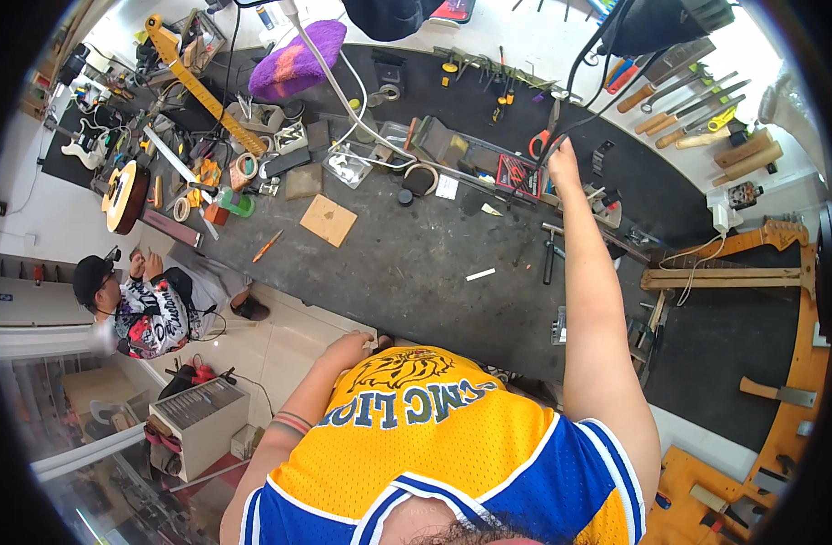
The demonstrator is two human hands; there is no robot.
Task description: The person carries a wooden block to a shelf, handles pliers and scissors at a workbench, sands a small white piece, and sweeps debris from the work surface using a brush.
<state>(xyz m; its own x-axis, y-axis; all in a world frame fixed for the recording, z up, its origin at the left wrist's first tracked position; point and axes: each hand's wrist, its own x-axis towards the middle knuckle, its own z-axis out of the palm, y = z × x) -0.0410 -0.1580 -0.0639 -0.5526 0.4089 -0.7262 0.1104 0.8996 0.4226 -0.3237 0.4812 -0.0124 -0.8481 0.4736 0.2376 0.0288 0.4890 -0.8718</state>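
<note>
My right arm stretches across the dark workbench (388,263) to its far side. There my right hand (563,165) is closed at the orange-handled scissors (539,143), whose blades point up and away; the fingers cover part of the handles. Beside the bench's near edge, close to my waist, my left hand (350,348) hangs with loosely bent fingers and nothing visible in it. On the bench between them lie a thin white strip (480,273), a square wooden board (328,220) and an orange pencil-like tool (268,246). A hammer (548,261) rests near my right forearm.
Files and chisels (697,113) hang at the far right. A red-and-black case (518,176) sits just left of my right hand. Guitar necks (725,272) lie at right, another neck (202,82) at far left. A person (139,304) sits left, beside a grey box (198,422).
</note>
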